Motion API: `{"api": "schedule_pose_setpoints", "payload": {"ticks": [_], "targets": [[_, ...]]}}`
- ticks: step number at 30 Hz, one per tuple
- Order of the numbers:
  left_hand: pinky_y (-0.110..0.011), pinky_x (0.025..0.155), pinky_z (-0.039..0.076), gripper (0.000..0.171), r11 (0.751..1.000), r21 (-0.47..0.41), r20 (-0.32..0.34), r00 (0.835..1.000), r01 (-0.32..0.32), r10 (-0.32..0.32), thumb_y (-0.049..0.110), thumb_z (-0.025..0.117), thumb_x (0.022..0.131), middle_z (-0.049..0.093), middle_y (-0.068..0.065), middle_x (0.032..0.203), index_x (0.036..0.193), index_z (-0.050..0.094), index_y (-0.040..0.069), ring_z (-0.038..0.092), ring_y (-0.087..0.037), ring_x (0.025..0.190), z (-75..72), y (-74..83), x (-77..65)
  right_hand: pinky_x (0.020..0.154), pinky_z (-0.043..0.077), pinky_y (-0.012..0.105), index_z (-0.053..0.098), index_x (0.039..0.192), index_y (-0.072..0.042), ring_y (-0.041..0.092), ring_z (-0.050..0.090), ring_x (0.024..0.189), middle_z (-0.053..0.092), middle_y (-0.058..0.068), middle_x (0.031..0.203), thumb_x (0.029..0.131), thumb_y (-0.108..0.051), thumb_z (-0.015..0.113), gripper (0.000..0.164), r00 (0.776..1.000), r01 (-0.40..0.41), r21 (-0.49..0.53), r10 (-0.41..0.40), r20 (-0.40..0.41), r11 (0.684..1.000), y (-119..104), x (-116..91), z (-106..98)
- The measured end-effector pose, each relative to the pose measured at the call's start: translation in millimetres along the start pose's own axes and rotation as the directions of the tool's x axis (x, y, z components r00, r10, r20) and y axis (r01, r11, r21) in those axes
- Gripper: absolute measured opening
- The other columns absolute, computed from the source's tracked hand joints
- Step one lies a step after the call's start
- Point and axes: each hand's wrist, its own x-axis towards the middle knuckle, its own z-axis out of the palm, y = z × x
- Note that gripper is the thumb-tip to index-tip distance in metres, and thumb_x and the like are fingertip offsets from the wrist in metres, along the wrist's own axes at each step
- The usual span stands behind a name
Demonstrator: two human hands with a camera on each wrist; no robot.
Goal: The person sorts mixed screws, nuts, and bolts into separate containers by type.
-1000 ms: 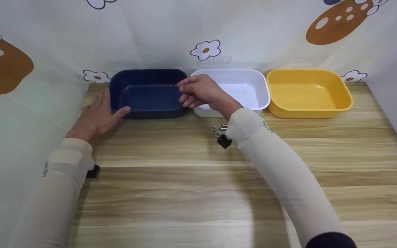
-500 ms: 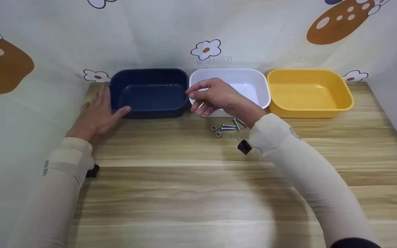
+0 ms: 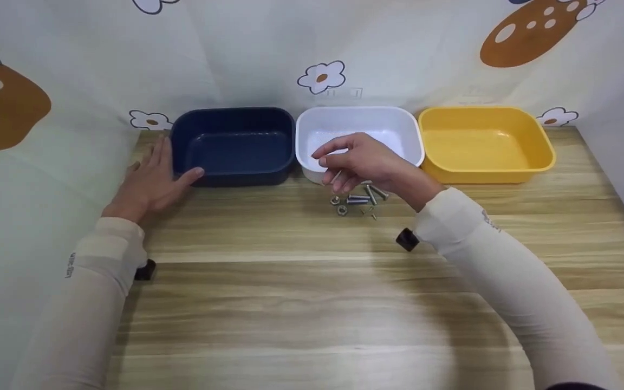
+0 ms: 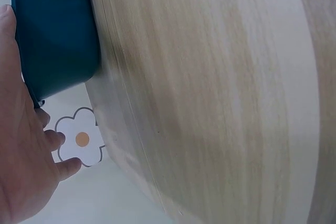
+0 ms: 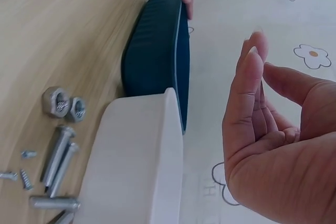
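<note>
My left hand (image 3: 149, 181) rests against the left end of a dark blue plastic bin (image 3: 236, 179), fingers straight along its side and thumb near the front rim. The left wrist view also shows that bin (image 4: 58, 30) beside the fingers. My right hand (image 3: 371, 162) hovers over the front of a white bin (image 3: 312, 172), fingers loosely bent. Nothing shows between thumb and fingers in the right wrist view. Below it on the table lie two hex nuts (image 5: 56, 102), several bolts (image 5: 59, 156) and several small screws (image 5: 25, 179).
A yellow bin (image 3: 480, 177) stands to the right of the white one, all three bins in a row against a patterned curtain (image 3: 247, 54). The wood-grain table (image 3: 268, 314) stretches toward me. Black wrist devices (image 3: 408, 239) sit at both cuffs.
My right hand has drawn back to the right and toward me, from the dark blue bin's right edge to the white bin's front, uncovering the bolts and screws. The left hand stays put.
</note>
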Motion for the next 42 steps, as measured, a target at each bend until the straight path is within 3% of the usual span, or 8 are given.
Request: {"api": "schedule_pose_setpoints", "payload": {"ticks": [17, 28, 42], "targets": [[-0.071, 0.110, 0.002, 0.107, 1.000, -0.008, 0.012, 1.000, 0.002, -0.002, 0.076, 0.028, 0.091, -0.013, -0.024, 0.159, 0.151, -0.016, -0.001, 0.001, -0.051, 0.144, -1.1, 1.6, -1.4, 0.050, 0.055, 0.029, 0.064, 0.118, -0.002, 0.014, 0.063, 0.049, 0.068, 0.008, 0.069, 0.095, -0.011, 0.058, 0.025, 1.000, -0.030, -0.086, 0.031, 0.002, 0.996, 31.3, -7.5, -4.7], [-0.071, 0.110, 0.003, 0.108, 1.000, -0.004, 0.006, 1.000, 0.002, -0.002, 0.078, 0.027, 0.090, -0.013, -0.024, 0.159, 0.151, -0.017, 0.000, -0.001, -0.050, 0.145, -0.2, 1.3, 0.7, 0.051, 0.056, 0.029, 0.059, 0.126, 0.003, 0.013, 0.065, 0.052, 0.068, 0.006, 0.069, 0.096, -0.013, 0.058, 0.034, 0.994, -0.099, -0.113, 0.103, 0.033, 0.989, 53.2, -7.3, -5.7], [-0.073, 0.109, 0.003, 0.109, 1.000, 0.002, 0.022, 1.000, 0.003, -0.003, 0.078, 0.026, 0.090, -0.013, -0.025, 0.159, 0.151, -0.017, -0.001, -0.003, -0.049, 0.145, -2.2, 1.6, 0.4, 0.047, 0.054, 0.027, 0.063, 0.123, -0.003, 0.014, 0.066, 0.052, 0.069, 0.007, 0.068, 0.096, -0.012, 0.059, 0.029, 0.987, -0.150, -0.184, 0.159, 0.033, 0.971, 79.5, -1.0, -7.8]]}}
